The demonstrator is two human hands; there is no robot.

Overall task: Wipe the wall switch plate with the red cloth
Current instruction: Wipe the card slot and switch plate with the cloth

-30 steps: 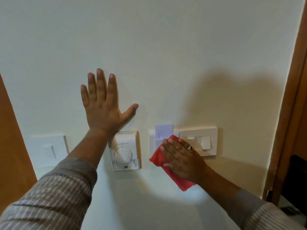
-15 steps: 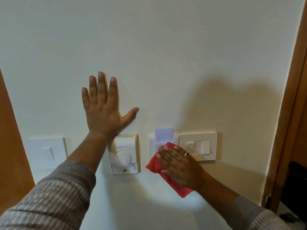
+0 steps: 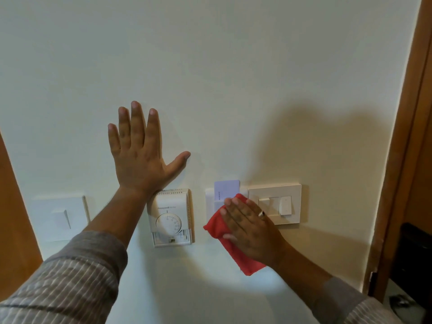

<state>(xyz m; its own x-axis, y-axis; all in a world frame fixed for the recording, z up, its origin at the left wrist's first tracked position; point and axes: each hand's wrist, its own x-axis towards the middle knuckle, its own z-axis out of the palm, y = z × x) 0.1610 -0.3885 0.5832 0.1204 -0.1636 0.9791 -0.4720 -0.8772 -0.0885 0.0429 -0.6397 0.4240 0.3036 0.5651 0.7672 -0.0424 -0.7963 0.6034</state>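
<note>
A folded red cloth (image 3: pixel 218 226) is pressed flat against the wall under my right hand (image 3: pixel 251 226), which wears a ring. The cloth covers the lower part of a white key-card holder (image 3: pixel 209 201) with a pale card (image 3: pixel 226 189) sticking up from it. Just right of it is the cream wall switch plate (image 3: pixel 292 202) with rocker switches; my fingers overlap its left edge. My left hand (image 3: pixel 140 157) lies flat on the wall with fingers spread, above a thermostat, holding nothing.
A white dial thermostat (image 3: pixel 171 218) hangs between my arms. Another white switch plate (image 3: pixel 60 218) is at the left. Wooden door frames border the wall at the right (image 3: pixel 406 136) and far left (image 3: pixel 14 206). A dark object (image 3: pixel 413 258) stands at the lower right.
My right hand has slid the red cloth leftward, off the cream switch plate and onto the key-card holder. The view has tilted up slightly. My left hand stays flat on the wall.
</note>
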